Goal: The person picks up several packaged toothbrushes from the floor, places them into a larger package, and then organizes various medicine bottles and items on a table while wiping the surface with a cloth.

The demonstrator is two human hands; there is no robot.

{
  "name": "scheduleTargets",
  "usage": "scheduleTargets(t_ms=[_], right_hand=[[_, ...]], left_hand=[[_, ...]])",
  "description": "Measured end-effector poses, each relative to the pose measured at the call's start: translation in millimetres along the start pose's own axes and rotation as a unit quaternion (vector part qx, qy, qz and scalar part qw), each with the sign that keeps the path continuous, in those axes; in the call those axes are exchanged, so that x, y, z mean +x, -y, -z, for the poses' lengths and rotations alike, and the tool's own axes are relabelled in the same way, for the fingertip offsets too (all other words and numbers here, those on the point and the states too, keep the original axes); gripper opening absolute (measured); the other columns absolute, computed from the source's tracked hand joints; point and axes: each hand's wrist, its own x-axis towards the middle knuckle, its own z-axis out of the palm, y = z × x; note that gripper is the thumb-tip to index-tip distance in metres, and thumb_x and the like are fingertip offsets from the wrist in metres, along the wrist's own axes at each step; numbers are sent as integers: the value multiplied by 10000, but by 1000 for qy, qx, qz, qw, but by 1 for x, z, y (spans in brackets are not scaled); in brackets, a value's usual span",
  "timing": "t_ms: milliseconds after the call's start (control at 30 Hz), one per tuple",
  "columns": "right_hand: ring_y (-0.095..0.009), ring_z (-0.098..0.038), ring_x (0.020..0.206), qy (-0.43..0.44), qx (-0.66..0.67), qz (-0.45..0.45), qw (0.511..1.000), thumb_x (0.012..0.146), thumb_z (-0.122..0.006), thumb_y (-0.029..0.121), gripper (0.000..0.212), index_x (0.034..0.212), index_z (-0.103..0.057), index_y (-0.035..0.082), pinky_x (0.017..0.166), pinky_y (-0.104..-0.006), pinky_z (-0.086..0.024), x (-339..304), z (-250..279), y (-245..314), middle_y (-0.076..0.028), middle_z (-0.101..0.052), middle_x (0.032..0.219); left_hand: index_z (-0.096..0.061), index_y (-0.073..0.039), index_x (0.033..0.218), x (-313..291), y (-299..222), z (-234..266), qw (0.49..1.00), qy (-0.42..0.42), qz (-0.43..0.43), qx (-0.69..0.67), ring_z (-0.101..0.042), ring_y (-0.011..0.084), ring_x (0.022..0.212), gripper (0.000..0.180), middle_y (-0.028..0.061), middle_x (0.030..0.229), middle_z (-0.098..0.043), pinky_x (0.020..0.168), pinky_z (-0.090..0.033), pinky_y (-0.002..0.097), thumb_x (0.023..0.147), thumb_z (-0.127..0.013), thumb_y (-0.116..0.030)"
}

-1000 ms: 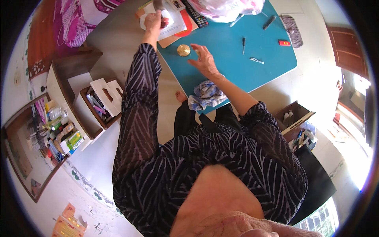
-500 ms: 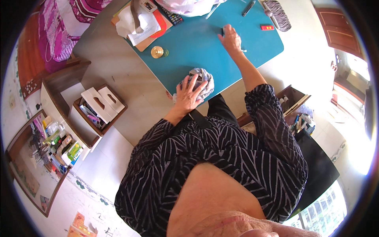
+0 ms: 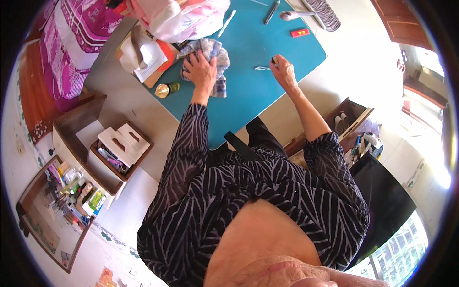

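Observation:
My left hand (image 3: 201,74) presses down on a crumpled grey-and-white patterned cloth (image 3: 219,56) on the teal tabletop (image 3: 246,95), its fingers bent over the fabric. To the right, my right hand (image 3: 285,73) hovers at or just over the tabletop with fingers pinched on a small dark object (image 3: 274,61), mostly hidden by the fingers. A thin white cord loop (image 3: 261,68) lies beside those fingertips; whether it joins the object I cannot tell. A small greenish jar with a gold lid (image 3: 164,91) is left of the cloth, near the table's left edge.
A pink-and-white plastic bag (image 3: 191,21) fills the far left of the table, beside stacked papers (image 3: 154,56). Toward the far side lie a white stick (image 3: 227,24), a pen (image 3: 272,13), a red box (image 3: 300,33) and a brush (image 3: 322,14). Open drawers (image 3: 125,148) flank me.
My left hand has slid the cloth from the near edge, away and to the left, beside the papers and bag. My right hand has come nearer to me. The whole view has shifted slightly.

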Motion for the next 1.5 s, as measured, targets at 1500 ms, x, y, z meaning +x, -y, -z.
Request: scheduleTargets(t_ms=[1500], right_hand=[[-344,-647,864,71,-216,128,965,940,-553,213,224,1093,-517,53,717,-458,-533,167,-14,-10,-178,-575,963]], left_hand=[[-535,-126,1226,-61,-30,-27,997,-27,-71,-27,-333,354,1361,568,132,1396,-441,1030,-279,577,739,-749,-326]])
